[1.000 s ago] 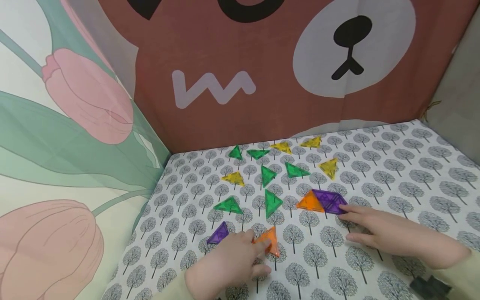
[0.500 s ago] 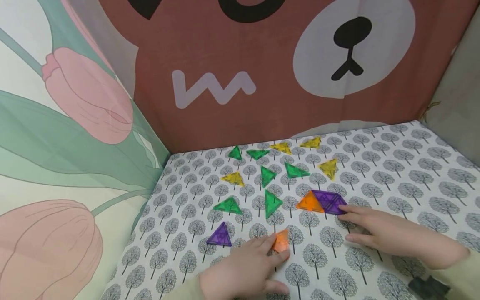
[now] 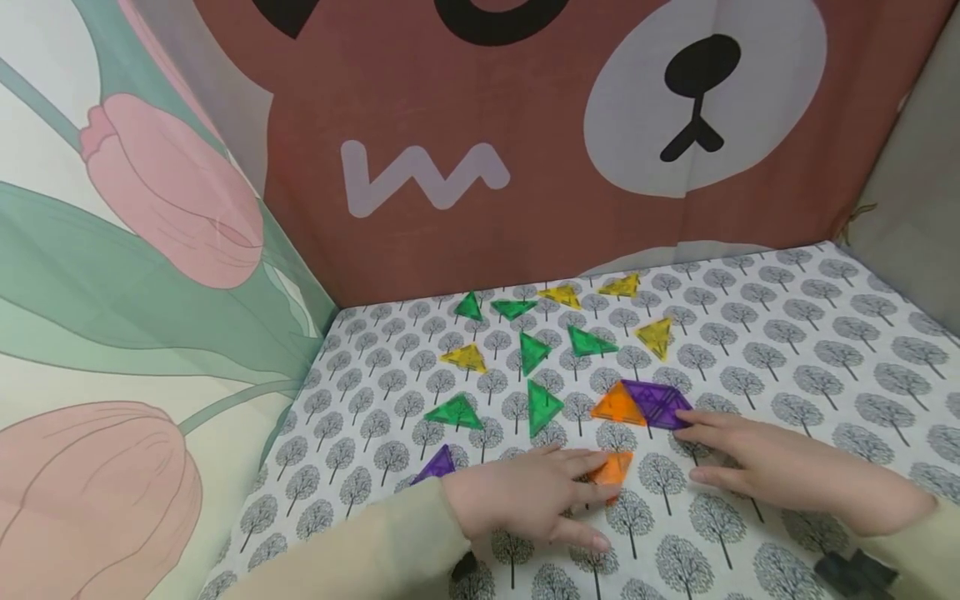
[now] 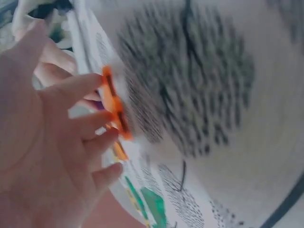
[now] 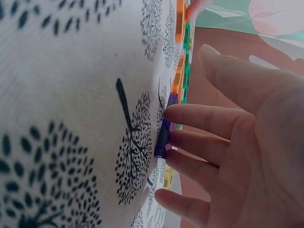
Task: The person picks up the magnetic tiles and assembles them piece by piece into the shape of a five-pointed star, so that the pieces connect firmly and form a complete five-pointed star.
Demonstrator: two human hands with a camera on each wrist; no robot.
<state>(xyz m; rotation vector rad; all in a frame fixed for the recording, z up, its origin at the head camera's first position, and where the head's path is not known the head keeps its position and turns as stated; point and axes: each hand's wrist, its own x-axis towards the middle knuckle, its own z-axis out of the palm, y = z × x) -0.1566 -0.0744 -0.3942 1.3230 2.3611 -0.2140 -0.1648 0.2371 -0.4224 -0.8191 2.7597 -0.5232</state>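
With its fingers extended, my left hand (image 3: 525, 496) touches a loose orange triangle tile (image 3: 617, 473) on the cloth. In the left wrist view the fingertips meet the orange tile's edge (image 4: 113, 102). My right hand (image 3: 757, 458) lies to the right, straight fingertips on the near right corner of two purple triangle tiles (image 3: 658, 403). Those sit edge to edge with another orange triangle tile (image 3: 619, 405), forming one strip. The right wrist view has the fingertips against the purple tile (image 5: 163, 140). A lone purple triangle tile (image 3: 435, 465) is partly hidden behind my left forearm.
Several green triangle tiles (image 3: 542, 407) and several yellow triangle tiles (image 3: 656, 337) lie scattered farther back on the tree-print cloth (image 3: 817, 354). A bear-print hanging (image 3: 525, 242) rises behind the back edge, and a tulip-print hanging (image 3: 172, 292) borders the left.
My left hand has slid right across the cloth, carrying the loose orange tile toward the joined strip. The left forearm now covers part of the lone purple tile. My right hand has stayed put.
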